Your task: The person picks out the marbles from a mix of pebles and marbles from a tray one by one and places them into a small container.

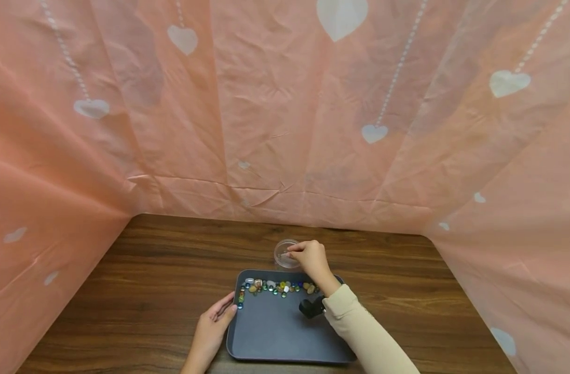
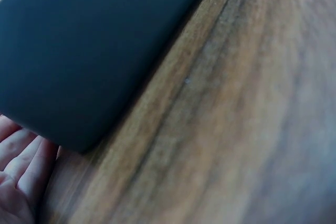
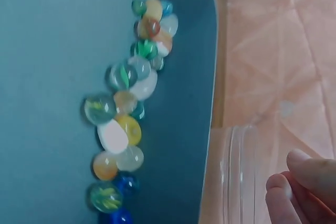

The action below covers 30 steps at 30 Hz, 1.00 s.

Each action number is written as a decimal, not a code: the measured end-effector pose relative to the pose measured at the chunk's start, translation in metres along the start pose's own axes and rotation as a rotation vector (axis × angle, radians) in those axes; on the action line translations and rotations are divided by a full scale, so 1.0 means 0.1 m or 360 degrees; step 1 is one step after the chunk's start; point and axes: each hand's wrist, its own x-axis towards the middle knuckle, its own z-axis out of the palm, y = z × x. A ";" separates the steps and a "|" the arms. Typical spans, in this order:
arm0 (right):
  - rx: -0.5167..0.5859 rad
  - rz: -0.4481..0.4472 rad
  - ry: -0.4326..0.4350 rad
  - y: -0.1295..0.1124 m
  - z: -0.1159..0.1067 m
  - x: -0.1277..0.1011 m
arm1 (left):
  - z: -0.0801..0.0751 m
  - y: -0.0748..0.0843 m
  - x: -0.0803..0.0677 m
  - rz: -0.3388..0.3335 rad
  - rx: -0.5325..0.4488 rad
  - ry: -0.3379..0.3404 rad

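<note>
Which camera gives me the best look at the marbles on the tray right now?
The right wrist view: the marbles fill the frame close up, colours and swirls clear, lying along the tray edge near the clear dish. The head view shows them only as a small row. The left wrist view shows none, just tray and table.

Head view: even, soft, fairly bright light; the pink curtain point(image 1: 285, 104) bows outward at the edges from wide-angle distortion, and shadows beneath the tray point(image 1: 285, 332) are faint. Left wrist view: dim, with the surface point(image 2: 252, 129) smeared by blur. Right wrist view: bright, marbles point(image 3: 126, 108) softly out of focus, with small glints.
</note>
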 end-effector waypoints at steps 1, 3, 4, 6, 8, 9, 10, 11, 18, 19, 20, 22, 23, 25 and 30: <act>0.0030 -0.0002 0.0012 0.00 -0.01 -0.03 | 0.00 0.00 0.00 0.0002 0.0003 0.0005; 0.0084 0.0010 0.0033 0.02 -0.02 -0.10 | -0.01 0.00 -0.01 0.0005 0.0011 0.0006; 0.0115 0.0025 0.0036 0.03 -0.03 -0.14 | -0.01 0.00 -0.01 0.0005 0.0015 0.0005; 0.0146 0.0034 0.0043 0.06 -0.03 -0.22 | -0.01 0.00 -0.01 0.0007 0.0015 -0.0002; 0.0184 0.0058 0.0034 0.08 -0.03 -0.28 | -0.01 0.00 -0.01 0.0009 0.0017 -0.0003; 0.0201 0.0066 0.0025 0.10 -0.02 -0.31 | -0.01 0.01 -0.01 0.0008 0.0015 -0.0002; 0.0214 0.0073 0.0013 0.11 -0.01 -0.34 | 0.00 0.01 -0.01 0.0009 0.0018 0.0000; 0.0229 0.0073 0.0003 0.13 0.00 -0.36 | 0.00 0.01 -0.01 0.0006 0.0020 0.0006; 0.0289 0.0078 -0.0015 0.25 0.06 -0.48 | 0.02 0.03 -0.01 0.0010 0.0000 0.0004; 0.0299 0.0085 -0.0029 0.27 0.07 -0.49 | 0.02 0.03 -0.01 0.0011 -0.0003 -0.0001; 0.0307 0.0092 -0.0048 0.28 0.08 -0.51 | 0.02 0.03 -0.01 0.0013 -0.0005 -0.0006; 0.0283 0.0102 -0.0090 0.32 0.10 -0.53 | 0.02 0.04 -0.01 0.0003 -0.0013 -0.0006; 0.0265 0.0100 -0.0111 0.34 0.12 -0.54 | 0.02 0.04 -0.01 -0.0001 -0.0017 -0.0004; 0.0230 0.0077 -0.0139 0.37 0.15 -0.55 | 0.01 0.05 -0.01 -0.0002 -0.0011 -0.0002; 0.0183 0.0005 -0.0215 0.45 0.20 -0.58 | 0.00 0.04 -0.02 0.0000 -0.0006 0.0002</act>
